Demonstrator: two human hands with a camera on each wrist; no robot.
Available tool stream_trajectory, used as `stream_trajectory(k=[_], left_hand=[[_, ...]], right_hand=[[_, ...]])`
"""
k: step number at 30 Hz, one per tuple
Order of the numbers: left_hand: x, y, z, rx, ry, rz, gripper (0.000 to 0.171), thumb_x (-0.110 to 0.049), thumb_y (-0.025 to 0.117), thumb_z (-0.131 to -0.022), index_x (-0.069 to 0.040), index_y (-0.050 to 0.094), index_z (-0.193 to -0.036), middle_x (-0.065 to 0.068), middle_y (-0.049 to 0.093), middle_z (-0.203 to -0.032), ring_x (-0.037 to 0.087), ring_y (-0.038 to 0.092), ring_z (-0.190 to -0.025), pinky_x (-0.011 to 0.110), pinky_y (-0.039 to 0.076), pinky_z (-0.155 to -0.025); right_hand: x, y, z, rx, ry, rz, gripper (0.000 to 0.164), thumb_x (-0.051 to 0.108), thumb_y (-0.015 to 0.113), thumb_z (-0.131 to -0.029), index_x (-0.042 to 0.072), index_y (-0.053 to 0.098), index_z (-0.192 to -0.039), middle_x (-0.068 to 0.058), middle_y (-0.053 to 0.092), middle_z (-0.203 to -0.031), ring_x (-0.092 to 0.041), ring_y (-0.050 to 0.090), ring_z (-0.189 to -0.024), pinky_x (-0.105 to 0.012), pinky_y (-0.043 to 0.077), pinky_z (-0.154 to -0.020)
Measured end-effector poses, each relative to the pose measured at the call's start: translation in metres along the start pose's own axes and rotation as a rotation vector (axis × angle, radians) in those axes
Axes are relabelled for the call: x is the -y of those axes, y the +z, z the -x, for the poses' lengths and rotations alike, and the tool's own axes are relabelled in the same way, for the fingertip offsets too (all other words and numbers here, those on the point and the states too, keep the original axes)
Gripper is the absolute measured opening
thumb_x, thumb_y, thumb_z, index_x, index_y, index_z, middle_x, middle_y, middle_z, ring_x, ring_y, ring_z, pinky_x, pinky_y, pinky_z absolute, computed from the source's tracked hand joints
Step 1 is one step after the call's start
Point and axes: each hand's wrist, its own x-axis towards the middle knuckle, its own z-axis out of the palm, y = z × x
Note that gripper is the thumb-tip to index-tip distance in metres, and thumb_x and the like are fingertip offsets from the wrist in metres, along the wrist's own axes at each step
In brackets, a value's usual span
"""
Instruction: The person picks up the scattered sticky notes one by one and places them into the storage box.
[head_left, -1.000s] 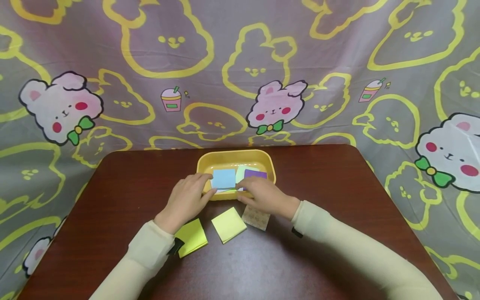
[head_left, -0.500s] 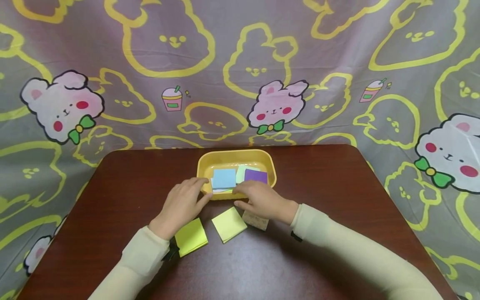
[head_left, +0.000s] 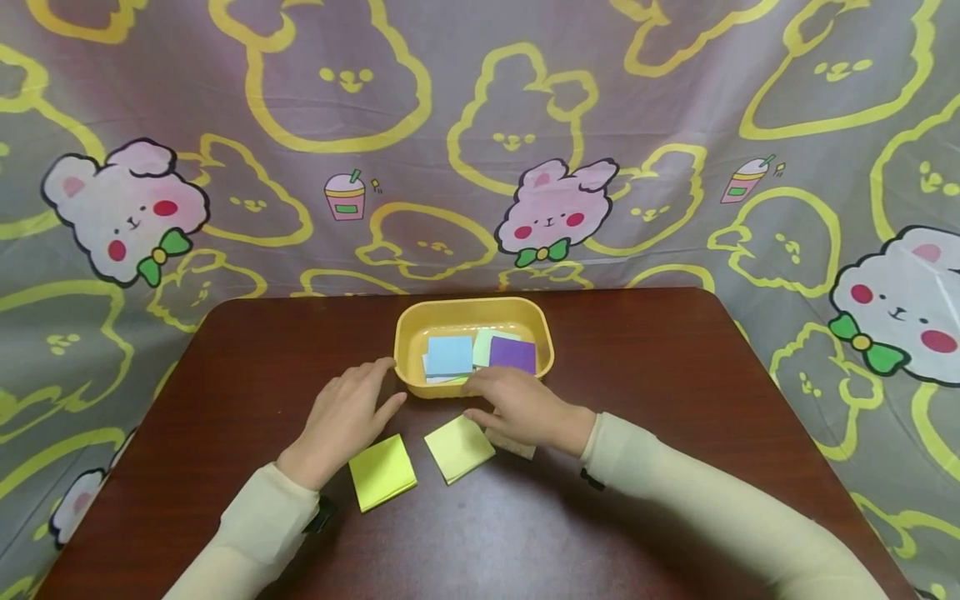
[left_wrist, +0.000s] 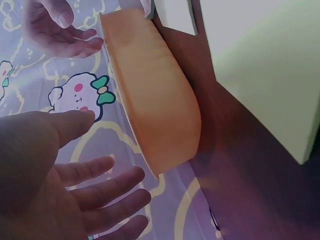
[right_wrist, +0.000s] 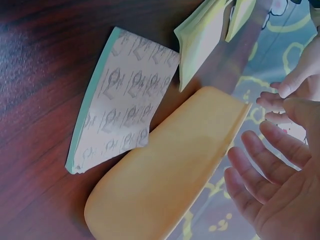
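Observation:
A yellow plastic tub [head_left: 411,327] holds several sticky note pads: a blue pad [head_left: 450,356], a purple pad [head_left: 513,355] and a light green pad [head_left: 482,345] show. My left hand [head_left: 337,421] hovers just off the tub's front left corner, fingers loosely spread and holding nothing. Over the front right rim lies my right hand [head_left: 528,408], its relaxed fingers apart in the right wrist view and nothing between them. Beneath it on the table is a pad with printed backing [right_wrist: 125,95] and a green edge, partly hidden in the head view.
A bright yellow pad [head_left: 382,472] and a pale yellow pad [head_left: 459,450] lie on the dark brown table [head_left: 630,350] in front of the tub. Behind the table hangs a cartoon-print cloth [head_left: 442,100].
My left hand has drawn back from the tub, down and to the left. The right hand has shifted slightly toward me, covering more of the printed pad. The tub's pads stay put.

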Motion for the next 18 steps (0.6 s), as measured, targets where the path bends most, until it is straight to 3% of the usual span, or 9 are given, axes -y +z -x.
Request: stream_trajectory(k=[9,18], left_hand=[[0.002,0.007,0.008,0.036,-0.02,-0.001,0.041,-0.037,0.065,-0.085,-0.007,0.063,-0.113,0.009,0.065,-0.104,0.029,0.06,-0.091,0.046,0.049,-0.073],[0.004,0.014,0.018,0.112,-0.028,-0.021,0.049,-0.042,0.067,-0.081,-0.006,0.062,-0.113,0.007,0.064,-0.096,0.023,0.06,-0.082,0.04,0.049,-0.065]], right_hand=[[0.008,0.007,0.002,-0.022,-0.039,-0.004,0.024,0.028,0.058,-0.089,0.012,0.067,-0.104,0.004,0.065,-0.096,-0.008,0.057,-0.087,-0.028,0.046,-0.079],[0.015,0.016,0.001,0.031,-0.063,-0.012,0.026,0.029,0.058,-0.089,0.011,0.067,-0.104,0.001,0.065,-0.095,-0.008,0.055,-0.087,-0.027,0.045,-0.08]])
